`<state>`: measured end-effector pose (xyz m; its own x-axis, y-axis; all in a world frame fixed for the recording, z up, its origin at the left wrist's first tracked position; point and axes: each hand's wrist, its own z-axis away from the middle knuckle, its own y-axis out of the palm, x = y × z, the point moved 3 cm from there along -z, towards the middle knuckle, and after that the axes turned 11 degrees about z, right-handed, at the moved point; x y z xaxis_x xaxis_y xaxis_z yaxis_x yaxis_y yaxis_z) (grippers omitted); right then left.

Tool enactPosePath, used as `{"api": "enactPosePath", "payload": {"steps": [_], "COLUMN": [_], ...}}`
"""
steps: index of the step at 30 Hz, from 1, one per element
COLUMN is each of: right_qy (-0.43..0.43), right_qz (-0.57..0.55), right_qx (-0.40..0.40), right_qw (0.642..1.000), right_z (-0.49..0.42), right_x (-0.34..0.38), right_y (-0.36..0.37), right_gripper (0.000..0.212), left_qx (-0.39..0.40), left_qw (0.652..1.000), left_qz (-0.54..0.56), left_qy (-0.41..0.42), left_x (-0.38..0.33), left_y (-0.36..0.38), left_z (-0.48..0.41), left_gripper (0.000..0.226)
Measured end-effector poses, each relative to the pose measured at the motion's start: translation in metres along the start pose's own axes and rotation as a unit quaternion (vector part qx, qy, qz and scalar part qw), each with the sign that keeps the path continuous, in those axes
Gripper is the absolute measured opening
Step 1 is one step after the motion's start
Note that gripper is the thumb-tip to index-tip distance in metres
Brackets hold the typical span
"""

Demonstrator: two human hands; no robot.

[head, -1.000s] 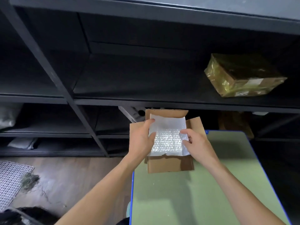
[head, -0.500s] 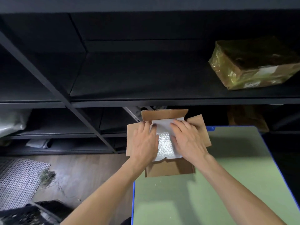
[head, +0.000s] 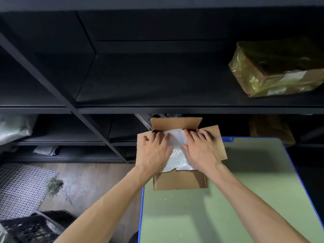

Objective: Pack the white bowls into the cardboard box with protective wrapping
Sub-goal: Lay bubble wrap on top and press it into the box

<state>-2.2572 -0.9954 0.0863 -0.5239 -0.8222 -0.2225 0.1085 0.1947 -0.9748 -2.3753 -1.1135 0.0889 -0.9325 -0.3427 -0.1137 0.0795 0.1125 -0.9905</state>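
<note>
Bubble wrap [head: 177, 156] now sits pressed into the cardboard box [head: 180, 181] at the far-left corner of the bench [head: 236, 207] — a second ago it was held by its edges. Left hand [head: 154, 152] and right hand [head: 201, 152] press flat on it, fingers straight, gripping nothing. Bowls not visible — likely beneath; flaps open.

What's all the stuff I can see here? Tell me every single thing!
cardboard box: one, brown, flaps open, on the table's far left corner
bubble wrap: one sheet, white, lying over the box's opening
table: one, green with a blue edge, in front of the person
shelves: one rack, black, behind the table
parcel: one, brown under yellowish film, on a shelf at upper right
bags: two, pale grey, on lower shelves at left
mesh mat: one, white, on the floor at left
crate: one, black, bottom left corner
left hand: one, fingers flat on the wrap
right hand: one, fingers flat on the wrap
</note>
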Motion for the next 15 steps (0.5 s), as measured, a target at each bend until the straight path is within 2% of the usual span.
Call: {"api": "enactPosePath", "payload": {"steps": [3,5,9,15], "right_qy": [-0.002,-0.002,0.002,-0.059], "right_qz": [0.005,0.008,-0.002,-0.063], "right_qx": [0.003,0.002,0.008,0.002], "right_qw": [1.000,1.000,1.000,0.996], "right_z": [0.001,0.002,0.001,0.020], "right_x": [-0.002,-0.004,-0.004,-0.015], "right_y": [-0.001,-0.001,0.001,-0.009], "right_gripper": [0.052,0.050,0.048,0.060], "left_qx": [0.065,0.075,0.098,0.107], "left_qw": [0.997,0.996,0.995,0.993], "left_qz": [-0.001,-0.003,0.006,-0.006], "left_qy": [-0.036,-0.040,0.006,0.051], "left_x": [0.006,0.010,0.017,0.022], "left_y": [0.008,0.010,0.013,0.005], "left_z": [0.002,0.004,0.006,0.003], "left_gripper": [0.068,0.076,0.092,0.095]}}
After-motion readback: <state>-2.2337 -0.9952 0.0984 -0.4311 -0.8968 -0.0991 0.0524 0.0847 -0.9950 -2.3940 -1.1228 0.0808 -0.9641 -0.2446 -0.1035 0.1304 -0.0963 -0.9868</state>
